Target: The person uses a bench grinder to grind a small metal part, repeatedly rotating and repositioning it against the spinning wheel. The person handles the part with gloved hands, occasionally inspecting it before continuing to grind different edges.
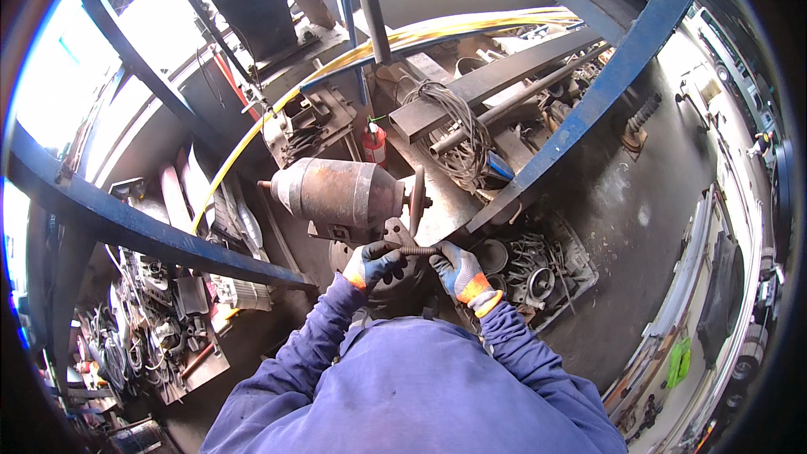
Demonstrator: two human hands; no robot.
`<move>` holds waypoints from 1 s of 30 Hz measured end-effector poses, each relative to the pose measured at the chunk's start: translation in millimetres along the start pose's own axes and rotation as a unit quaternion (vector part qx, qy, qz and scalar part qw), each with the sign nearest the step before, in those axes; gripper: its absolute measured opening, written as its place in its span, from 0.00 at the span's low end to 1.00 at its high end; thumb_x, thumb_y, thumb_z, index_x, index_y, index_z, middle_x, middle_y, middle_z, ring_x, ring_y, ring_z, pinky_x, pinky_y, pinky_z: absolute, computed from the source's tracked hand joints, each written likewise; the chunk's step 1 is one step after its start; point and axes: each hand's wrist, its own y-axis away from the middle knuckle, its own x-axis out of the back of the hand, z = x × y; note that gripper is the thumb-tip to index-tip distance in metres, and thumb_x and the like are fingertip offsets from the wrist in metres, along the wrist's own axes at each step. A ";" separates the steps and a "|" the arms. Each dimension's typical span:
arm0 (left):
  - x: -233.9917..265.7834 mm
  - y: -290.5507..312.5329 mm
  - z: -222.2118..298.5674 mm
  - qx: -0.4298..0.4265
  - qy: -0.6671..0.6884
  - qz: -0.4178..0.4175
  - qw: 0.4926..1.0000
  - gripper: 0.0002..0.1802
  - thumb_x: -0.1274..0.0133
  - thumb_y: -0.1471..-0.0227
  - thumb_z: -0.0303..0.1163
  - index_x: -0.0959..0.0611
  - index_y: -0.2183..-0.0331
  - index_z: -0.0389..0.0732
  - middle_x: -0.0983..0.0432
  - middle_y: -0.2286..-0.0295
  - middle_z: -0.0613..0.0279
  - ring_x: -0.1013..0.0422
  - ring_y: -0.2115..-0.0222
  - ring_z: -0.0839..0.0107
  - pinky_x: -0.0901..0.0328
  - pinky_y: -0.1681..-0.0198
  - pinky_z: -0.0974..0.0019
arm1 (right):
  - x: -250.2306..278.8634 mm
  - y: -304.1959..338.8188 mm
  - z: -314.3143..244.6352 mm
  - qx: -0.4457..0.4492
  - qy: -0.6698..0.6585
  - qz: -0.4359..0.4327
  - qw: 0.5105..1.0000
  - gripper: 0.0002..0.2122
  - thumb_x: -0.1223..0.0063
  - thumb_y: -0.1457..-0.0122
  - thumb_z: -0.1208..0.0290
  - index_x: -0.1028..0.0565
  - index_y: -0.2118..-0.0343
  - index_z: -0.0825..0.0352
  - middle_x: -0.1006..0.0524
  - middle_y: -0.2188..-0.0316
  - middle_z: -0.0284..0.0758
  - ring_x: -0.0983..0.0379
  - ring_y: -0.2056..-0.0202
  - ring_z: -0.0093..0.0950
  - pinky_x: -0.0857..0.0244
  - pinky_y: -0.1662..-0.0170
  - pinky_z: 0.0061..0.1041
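Note:
A short threaded rod (418, 250) lies level between my two gloved hands, just in front of the bench grinder (340, 193). My left hand (375, 263), in a grey and dark glove with an orange cuff, pinches the rod's left end. At its right end, my right hand (455, 268) grips with thumb and fingers closed. The grinder has a rusty barrel-shaped body, and a thin wheel (417, 204) stands on its right side, just beyond the rod. Below the grinder is a round dark pedestal (388, 279), partly hidden by my hands.
Blue steel beams (143, 231) cross at left and right. Metal scrap and a coiled cable (450, 130) lie on the bench beyond. A tray of metal parts (538, 273) sits at right, more clutter (160, 319) at left. A red bottle (374, 145) stands behind the grinder.

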 end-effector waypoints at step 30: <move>-40.8 -33.5 -50.9 -0.009 0.079 0.089 0.993 0.19 0.41 0.54 0.23 0.21 0.57 0.40 0.22 0.66 0.62 0.25 0.69 0.70 0.29 0.66 0.68 | -35.2 -22.0 -1.9 -0.085 0.017 0.078 0.993 0.14 0.45 0.40 0.59 0.21 0.58 0.62 0.21 0.63 0.46 0.24 0.59 0.48 0.30 0.58 0.35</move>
